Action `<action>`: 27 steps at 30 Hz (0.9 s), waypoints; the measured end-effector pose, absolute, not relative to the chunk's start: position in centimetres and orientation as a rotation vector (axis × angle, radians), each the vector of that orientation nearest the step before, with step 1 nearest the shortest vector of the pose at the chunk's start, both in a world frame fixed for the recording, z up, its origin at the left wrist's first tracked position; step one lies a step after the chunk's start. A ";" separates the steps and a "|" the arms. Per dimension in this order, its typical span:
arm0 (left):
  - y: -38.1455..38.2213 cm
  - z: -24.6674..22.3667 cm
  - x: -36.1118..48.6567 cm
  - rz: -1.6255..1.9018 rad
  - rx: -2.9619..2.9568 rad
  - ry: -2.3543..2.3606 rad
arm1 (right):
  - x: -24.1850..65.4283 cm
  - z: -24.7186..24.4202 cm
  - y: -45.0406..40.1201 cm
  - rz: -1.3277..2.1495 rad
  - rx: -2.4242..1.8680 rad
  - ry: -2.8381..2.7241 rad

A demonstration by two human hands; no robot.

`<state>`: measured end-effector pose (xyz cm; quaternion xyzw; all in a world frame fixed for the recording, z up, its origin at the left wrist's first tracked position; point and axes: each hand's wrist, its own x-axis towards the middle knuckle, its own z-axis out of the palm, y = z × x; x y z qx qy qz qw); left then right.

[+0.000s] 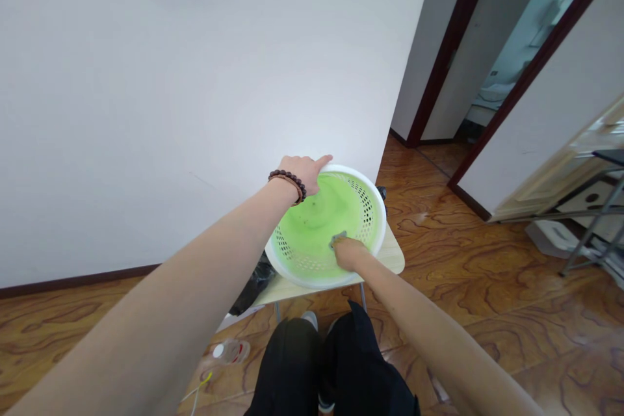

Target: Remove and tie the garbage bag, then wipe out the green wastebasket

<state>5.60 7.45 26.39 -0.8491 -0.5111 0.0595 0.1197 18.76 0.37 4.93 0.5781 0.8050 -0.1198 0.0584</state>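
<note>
Resting on the pale surface (394,255) beside the white wall (219,78): one round perforated plastic basket (324,208), green inside, white-rimmed, no long axis evident. Grey cloth (336,238), one: inside the basket, near-right portion, projecting leftward and away from the right wrist; its bulk hidden from where I stand. Right hand (350,254), one: the nearer to the cloth, grip closed on it. Left hand (303,172), one, beaded bracelet (292,178) at wrist: astride the far-left rim, grip clamped over the edge, index finger straight along it, apart from the cloth.
</note>
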 end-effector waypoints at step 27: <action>15.2 24.5 5.8 0.095 -2.643 -1.734 | 17.9 2.5 7.0 -0.470 1.737 2.555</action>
